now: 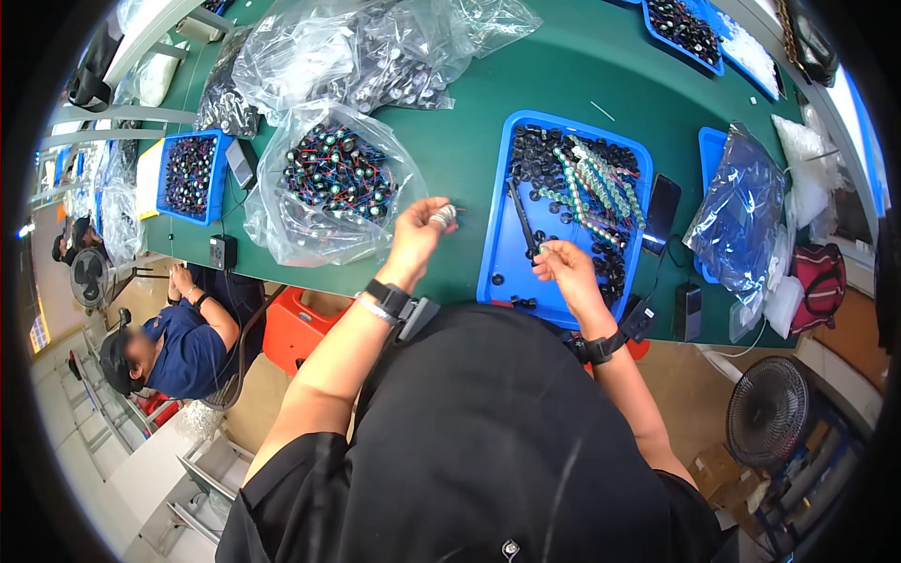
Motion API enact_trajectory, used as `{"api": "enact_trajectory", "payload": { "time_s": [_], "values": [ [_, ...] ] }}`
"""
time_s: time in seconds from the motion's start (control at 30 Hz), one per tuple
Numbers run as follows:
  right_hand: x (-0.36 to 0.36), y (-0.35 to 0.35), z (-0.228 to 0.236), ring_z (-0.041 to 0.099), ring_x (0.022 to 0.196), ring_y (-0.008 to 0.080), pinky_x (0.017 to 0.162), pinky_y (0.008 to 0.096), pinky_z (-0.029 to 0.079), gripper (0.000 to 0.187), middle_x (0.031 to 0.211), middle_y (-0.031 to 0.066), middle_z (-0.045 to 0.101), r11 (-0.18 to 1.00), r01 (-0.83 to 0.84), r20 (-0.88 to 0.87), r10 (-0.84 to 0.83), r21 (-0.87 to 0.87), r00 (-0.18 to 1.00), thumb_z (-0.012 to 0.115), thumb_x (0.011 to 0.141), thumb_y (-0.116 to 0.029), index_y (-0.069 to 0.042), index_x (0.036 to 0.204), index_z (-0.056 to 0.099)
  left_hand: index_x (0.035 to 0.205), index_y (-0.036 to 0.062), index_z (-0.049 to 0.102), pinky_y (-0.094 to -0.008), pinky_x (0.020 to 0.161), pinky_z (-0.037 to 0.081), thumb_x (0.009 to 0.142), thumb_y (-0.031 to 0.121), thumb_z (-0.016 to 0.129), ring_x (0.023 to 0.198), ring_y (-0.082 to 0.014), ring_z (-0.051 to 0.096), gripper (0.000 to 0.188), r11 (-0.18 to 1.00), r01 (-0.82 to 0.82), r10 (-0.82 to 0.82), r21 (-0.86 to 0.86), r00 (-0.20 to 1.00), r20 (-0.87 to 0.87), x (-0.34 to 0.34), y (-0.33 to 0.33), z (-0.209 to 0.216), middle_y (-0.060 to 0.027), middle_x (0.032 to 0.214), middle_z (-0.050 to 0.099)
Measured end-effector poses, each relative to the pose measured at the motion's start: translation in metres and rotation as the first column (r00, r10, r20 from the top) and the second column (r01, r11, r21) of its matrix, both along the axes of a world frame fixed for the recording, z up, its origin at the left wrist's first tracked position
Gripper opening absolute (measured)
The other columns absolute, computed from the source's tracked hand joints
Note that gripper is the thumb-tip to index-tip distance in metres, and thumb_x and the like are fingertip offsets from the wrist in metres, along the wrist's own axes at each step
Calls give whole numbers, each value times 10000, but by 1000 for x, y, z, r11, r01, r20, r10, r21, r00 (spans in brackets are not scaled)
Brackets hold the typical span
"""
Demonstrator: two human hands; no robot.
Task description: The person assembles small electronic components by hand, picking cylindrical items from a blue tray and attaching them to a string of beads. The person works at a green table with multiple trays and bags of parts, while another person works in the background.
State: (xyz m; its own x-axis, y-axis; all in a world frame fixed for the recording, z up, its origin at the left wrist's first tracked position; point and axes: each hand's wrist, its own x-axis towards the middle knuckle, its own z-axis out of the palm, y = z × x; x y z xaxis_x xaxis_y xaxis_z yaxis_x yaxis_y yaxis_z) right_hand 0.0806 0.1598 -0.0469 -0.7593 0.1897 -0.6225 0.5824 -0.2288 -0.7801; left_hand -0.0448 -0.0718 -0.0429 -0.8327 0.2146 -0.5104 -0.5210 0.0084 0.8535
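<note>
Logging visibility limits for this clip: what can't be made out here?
All in the head view:
Pale bundle: partly covered by the left hand's fingers.
Right hand: whatever is at its fingertips is too small to identify.
Right-side blue tray: mostly hidden by the plastic bag.
Upper-right blue tray: cut off by the picture's top edge.

An assembly workshop: on a long green bench (563, 70), blue trays (507, 258) and a clear bag (272, 225) hold many small parts (338, 174); beside the bench are a co-worker (199, 352) and a black fan (768, 411).
</note>
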Motion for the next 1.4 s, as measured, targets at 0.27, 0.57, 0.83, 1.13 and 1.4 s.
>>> {"api": "enact_trajectory", "payload": {
  "time_s": [0.27, 0.57, 0.83, 1.13, 1.4],
  "values": [
    [21, 17, -22, 603, 659, 94, 545, 223, 452, 191, 836, 47, 635, 965, -40, 74, 21, 260, 997, 548, 900, -106, 2, 1054, 581, 986, 33, 612, -226, 673, 447, 839, 40, 588, 763, -83, 535, 149, 875, -392, 159, -286, 788, -595, -58, -81, 53, -19, 894, 596],
    [38, 19, -30, 589, 646, 86, 543, 217, 442, 218, 814, 39, 637, 962, -13, 90, -12, 274, 996, 569, 887, -113, -1, 1070, 608, 1193, 40, 529, -434, 931, 388, 676, 8, 681, 1058, -349, 515, 541, 608, -125, -716, -784, 339, -610, -32, -20, 61, -165, 1148, 563],
    [29, 9, -12, 582, 659, 79, 558, 220, 443, 201, 809, 25, 638, 971, -39, 59, 26, 236, 998, 584, 868, -86, -12, 1052, 616, 972, 77, 651, -326, 850, 357, 778, 172, 555, 954, -199, 495, 237, 100, 407, -944, -908, -250, -216, 49, 45, -28, -39, 903, 586],
    [20, 3, 0, 565, 695, 82, 606, 209, 421, 154, 841, 25, 628, 999, 14, -4, -14, -33, 1000, 582, 871, -73, -11, 1011, 601, 957, 16, 601, -332, 805, 389, 783, 111, 522, 867, -226, 535, 213, 140, 273, -900, -952, -365, -237, 46, 45, -30, -74, 876, 565],
    [8, 8, 21, 572, 739, 88, 631, 211, 419, 166, 865, 29, 626, 988, 15, -96, -30, -157, 995, 579, 891, -90, -30, 1044, 605, 1026, -21, 589, -311, 800, 495, 788, -19, 666, 912, -189, 612, 251, 823, 554, -563, 122, 825, 54, 29, 71, -6, -88, 980, 630]
  ]
}}
